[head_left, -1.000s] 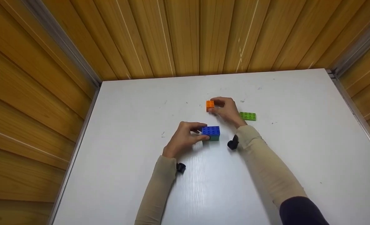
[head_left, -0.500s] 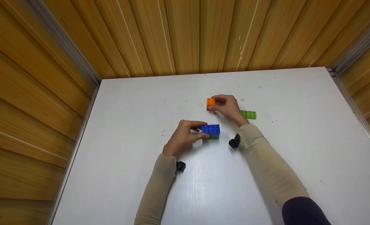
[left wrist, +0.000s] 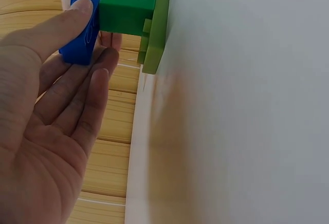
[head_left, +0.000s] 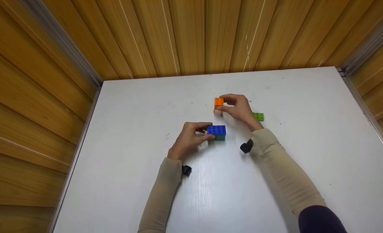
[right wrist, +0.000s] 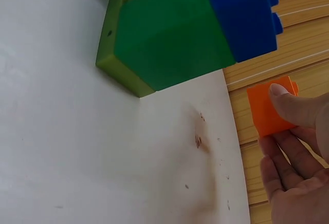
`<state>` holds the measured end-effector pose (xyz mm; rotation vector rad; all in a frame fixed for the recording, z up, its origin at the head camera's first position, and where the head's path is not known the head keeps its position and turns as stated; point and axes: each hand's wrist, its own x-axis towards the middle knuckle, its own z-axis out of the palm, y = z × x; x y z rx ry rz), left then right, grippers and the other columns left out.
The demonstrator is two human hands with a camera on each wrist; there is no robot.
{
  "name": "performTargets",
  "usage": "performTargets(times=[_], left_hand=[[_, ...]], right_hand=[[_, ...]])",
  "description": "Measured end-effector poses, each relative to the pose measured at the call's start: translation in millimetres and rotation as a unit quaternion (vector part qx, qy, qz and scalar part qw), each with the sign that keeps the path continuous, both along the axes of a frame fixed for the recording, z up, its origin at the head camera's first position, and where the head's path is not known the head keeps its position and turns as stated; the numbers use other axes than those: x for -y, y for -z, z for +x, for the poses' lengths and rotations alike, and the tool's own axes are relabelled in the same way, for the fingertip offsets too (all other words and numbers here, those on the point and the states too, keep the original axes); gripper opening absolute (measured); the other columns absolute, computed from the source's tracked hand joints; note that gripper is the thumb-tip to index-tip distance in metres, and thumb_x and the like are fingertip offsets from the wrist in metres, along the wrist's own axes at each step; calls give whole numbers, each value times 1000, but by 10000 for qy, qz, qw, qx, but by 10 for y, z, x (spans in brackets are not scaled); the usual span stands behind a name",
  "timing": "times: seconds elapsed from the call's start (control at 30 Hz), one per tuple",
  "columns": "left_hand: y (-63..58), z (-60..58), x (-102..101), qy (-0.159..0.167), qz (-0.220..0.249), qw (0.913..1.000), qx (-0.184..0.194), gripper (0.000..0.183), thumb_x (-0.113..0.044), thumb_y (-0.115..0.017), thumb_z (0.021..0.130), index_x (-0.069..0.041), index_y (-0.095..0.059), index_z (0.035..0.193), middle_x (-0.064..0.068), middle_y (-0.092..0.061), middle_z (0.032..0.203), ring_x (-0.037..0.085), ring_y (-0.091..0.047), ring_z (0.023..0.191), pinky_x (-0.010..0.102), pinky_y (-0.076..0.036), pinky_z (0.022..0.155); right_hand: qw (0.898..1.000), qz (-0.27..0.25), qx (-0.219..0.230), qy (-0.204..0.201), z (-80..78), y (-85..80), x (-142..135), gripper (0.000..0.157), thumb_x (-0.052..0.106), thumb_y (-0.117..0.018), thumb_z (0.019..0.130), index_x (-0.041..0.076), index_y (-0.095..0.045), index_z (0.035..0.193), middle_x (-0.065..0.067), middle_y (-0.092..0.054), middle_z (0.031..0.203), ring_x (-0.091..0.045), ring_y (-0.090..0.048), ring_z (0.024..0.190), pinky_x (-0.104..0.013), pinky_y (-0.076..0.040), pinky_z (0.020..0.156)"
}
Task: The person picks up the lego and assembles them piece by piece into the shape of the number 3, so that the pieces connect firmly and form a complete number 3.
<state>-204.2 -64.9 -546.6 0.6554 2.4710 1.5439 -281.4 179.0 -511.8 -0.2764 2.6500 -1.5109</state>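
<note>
My left hand holds a block stack between thumb and fingers. Its top is a blue brick, with a green brick below. A lime-green plate forms the base, on the white table. In the left wrist view the thumb presses the blue brick's side. Behind the stack, my right hand pinches an orange brick between thumb and fingers, studs up. It appears held above the table, apart from the stack. Another lime-green plate lies flat beyond the right wrist, which partly covers it.
The white table bears small dark specks and marks. Wood-look panels rise behind its far edge and along both sides. Metal posts stand at the two back corners. A small black device sits at the right wrist, another at the left.
My right hand has raised the orange brick off the table and shifted it slightly right. The right wrist now covers more of the loose lime-green plate. My left hand keeps its hold on the stack.
</note>
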Motion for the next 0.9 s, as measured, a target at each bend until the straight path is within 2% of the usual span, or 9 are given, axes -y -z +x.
performTargets(times=[0.17,0.43,0.7,0.9], left_hand=[[12,6,-24,-136,115,9998,48,52,-26,-84,95,-8,-70,142,0,-78,126,13,-74,108,34,-61,99],[54,0,-74,-370,574,9975,152,49,-17,-84,94,-4,-71,139,6,-76,129,17,-74,111,33,-60,102],[30,16,-72,-663,527,9957,364,49,-19,-83,95,-8,-70,141,3,-74,134,16,-73,117,34,-59,105],[27,16,-74,-664,487,9959,367,49,-19,-82,97,-8,-69,143,2,-73,136,15,-72,118,34,-58,106]], right_hand=[[9999,4,-133,-48,64,-82,-37,51,29,-84,95,10,-71,140,-14,-71,138,-35,-64,133,-47,-49,118],[9991,-222,-315,-162,212,-237,-81,49,28,-85,94,9,-72,137,-13,-73,136,-38,-65,131,-53,-49,117],[9980,-250,-429,-386,339,-355,-86,47,28,-84,95,10,-73,136,-11,-73,135,-32,-68,127,-50,-50,117],[9977,-252,-457,-431,399,-411,-105,46,28,-85,94,9,-74,135,-12,-74,135,-33,-68,126,-54,-50,116]])
